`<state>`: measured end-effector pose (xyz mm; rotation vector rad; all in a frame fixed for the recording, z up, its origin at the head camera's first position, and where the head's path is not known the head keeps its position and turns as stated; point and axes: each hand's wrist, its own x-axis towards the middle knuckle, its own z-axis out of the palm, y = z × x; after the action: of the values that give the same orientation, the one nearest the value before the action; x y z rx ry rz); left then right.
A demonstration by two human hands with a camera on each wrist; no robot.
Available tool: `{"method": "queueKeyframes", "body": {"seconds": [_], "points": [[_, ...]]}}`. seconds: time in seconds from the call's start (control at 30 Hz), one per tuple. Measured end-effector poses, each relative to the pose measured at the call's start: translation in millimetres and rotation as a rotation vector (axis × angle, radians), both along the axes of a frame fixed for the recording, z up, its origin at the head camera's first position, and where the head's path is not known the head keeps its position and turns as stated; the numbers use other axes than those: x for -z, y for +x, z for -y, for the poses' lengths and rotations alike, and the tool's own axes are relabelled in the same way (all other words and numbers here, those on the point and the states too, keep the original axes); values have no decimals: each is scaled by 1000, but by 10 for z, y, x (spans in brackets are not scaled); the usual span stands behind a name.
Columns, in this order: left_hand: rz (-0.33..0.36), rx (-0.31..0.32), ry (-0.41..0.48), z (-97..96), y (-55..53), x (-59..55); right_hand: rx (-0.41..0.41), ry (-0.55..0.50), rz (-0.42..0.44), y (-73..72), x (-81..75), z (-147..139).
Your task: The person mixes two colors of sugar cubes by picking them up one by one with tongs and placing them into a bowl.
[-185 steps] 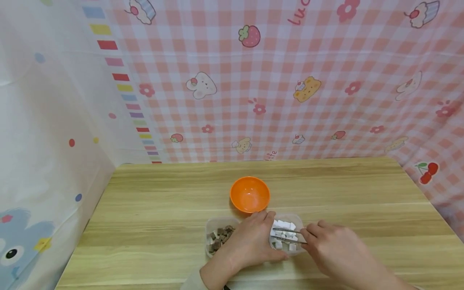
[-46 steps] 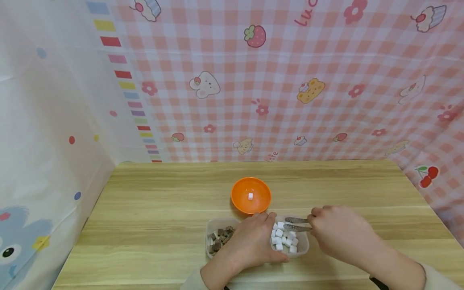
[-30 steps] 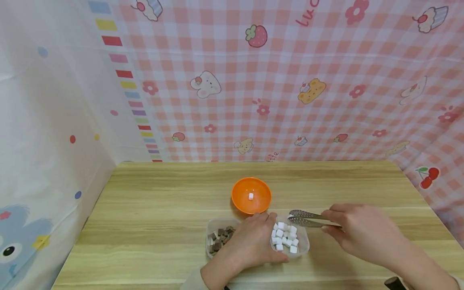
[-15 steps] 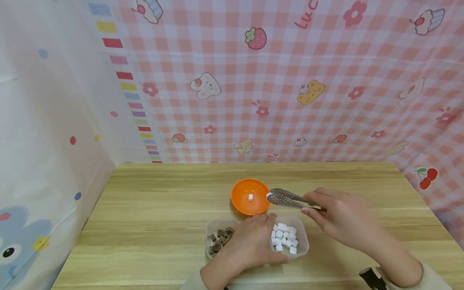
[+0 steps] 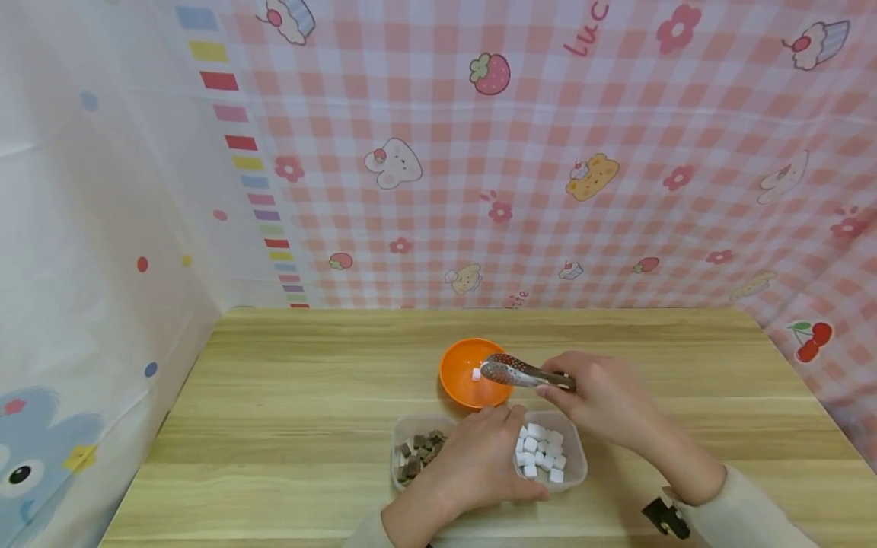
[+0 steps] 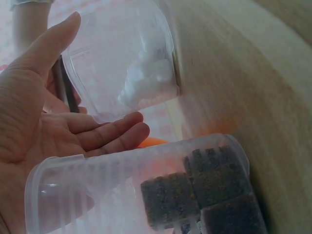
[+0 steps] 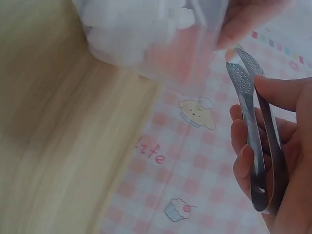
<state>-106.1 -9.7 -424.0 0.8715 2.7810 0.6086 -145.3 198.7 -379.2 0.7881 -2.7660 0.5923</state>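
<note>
In the head view my right hand (image 5: 603,392) holds metal tongs (image 5: 524,373) with perforated tips over the orange bowl (image 5: 455,388). A small white piece (image 7: 232,55) sits between the tong tips in the right wrist view. One white cube (image 5: 476,374) lies inside the bowl. My left hand (image 5: 479,457) grips the left side of a clear plastic container (image 5: 578,464), thumb at the near side and fingers at the far side. Several white cubes (image 5: 541,449) fill part of it. Under my left forearm stands a second clear container (image 5: 397,438) with brown cubes (image 5: 414,457).
Everything stands on a wood-grain table (image 5: 288,403). A pink checked cloth (image 5: 438,152) hangs behind its far edge, and a white patterned cloth (image 5: 103,190) hangs at the left. The bowl stands just beyond the two containers.
My right hand has carried the tongs from the white-cube container leftward and away to over the bowl. A white cube has appeared in the bowl since the earliest frame. My left hand has stayed put.
</note>
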Motion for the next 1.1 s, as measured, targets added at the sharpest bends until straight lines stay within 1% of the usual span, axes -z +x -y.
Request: {"method": "queueKeyframes", "body": {"seconds": [0.17,0.3,0.37,0.47,0.63,0.77,0.97,1.1], "points": [[1,1,3,-6,3,-5,33,-21,57,-8,37,0],[1,-2,2,-11,3,-3,45,-59,74,14,28,-53],[-1,-4,-1,-12,4,0,46,-72,69,36,10,-99],[1,-7,-3,-14,5,11,33,-83,28,74,-23,-185],[7,-16,-10,-14,10,19,-28,-77,-97,140,-79,-335],[18,-22,-12,-17,13,16,-61,-57,-173,203,-129,-440],[28,-30,-14,-28,17,12,-79,-6,-230,290,-192,-563],[36,-36,-4,-26,18,4,-123,44,-260,315,-234,-609]]}}
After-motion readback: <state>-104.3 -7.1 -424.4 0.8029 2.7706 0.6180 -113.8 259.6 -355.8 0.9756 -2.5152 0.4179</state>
